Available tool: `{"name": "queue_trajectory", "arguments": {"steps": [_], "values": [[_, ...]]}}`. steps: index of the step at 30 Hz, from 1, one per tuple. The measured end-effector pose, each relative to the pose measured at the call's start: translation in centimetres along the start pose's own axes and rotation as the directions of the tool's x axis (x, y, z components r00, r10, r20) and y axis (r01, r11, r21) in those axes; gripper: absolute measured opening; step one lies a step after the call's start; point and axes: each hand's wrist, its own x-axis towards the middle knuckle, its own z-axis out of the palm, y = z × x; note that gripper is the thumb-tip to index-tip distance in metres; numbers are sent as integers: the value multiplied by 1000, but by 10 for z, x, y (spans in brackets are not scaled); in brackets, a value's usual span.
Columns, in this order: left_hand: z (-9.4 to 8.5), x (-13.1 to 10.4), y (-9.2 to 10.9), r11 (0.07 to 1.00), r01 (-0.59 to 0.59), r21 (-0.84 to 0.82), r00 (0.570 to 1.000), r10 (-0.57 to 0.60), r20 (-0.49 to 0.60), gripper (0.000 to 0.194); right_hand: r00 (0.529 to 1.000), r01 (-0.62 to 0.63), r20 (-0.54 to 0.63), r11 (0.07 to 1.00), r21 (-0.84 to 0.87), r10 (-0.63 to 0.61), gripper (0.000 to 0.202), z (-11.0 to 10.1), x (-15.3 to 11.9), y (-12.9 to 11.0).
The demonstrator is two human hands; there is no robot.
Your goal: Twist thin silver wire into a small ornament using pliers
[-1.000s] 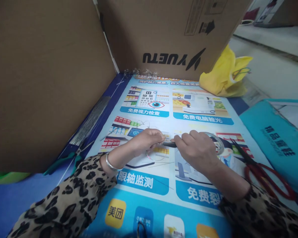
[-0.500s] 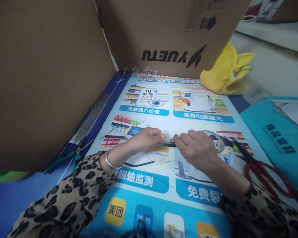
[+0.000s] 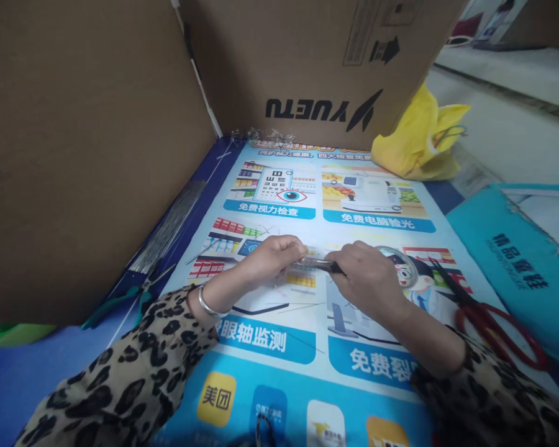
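Above the printed sheet [image 3: 279, 379], my right hand [image 3: 370, 276] is wrapped round a slim dark metal tool [image 3: 325, 265], which points left. The tool's tip meets the fingertips of my left hand [image 3: 279, 257]. Thumb and fingers of that hand are pinched together; what lies between them is too small to make out. Thin wires [image 3: 302, 305] lie on the sheet below and beside my hands. A round clear dish or roll [image 3: 412, 267] is just behind my right hand.
Red-handled scissors [image 3: 498, 335] rest at the right, near a turquoise box [image 3: 517, 267]. Cardboard panels [image 3: 317, 56] stand behind and left. A yellow bag [image 3: 414, 139] is at the back right. Green-handled pliers [image 3: 142, 288] and a wire bundle [image 3: 170, 226] lie left.
My right hand has shifted slightly left and back, and more of the tool's metal part now shows between my hands. The camera view has moved a little.
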Motion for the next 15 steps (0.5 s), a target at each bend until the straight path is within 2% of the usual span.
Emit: {"name": "queue_trajectory", "arguments": {"steps": [2, 4, 7, 10, 12, 15], "values": [[-1, 0, -2, 998, -59, -15, 998, 60, 24, 32, 987, -115, 128, 984, 135, 98, 16, 0, 0, 0], [-2, 0, -1, 996, -86, -1, 995, 86, 54, 30, 952, -224, 251, 960, 169, 178, 18, -1, 1, -2], [-2, -1, 0, 997, -79, 19, 993, 76, 92, 26, 871, -373, 402, 914, 161, 284, 22, -5, 4, -6], [-2, -1, 0, 997, -73, 18, 988, 70, 141, 25, 788, -490, 531, 839, 236, 311, 28, -8, 8, -10], [0, 0, -2, 996, -80, 25, 982, 75, 175, 25, 758, -526, 575, 809, 260, 308, 31, -10, 10, -13], [5, 0, -1, 993, -99, 59, 980, 87, 178, 21, 755, -518, 572, 826, 220, 321, 31, -13, 13, -19]]}}
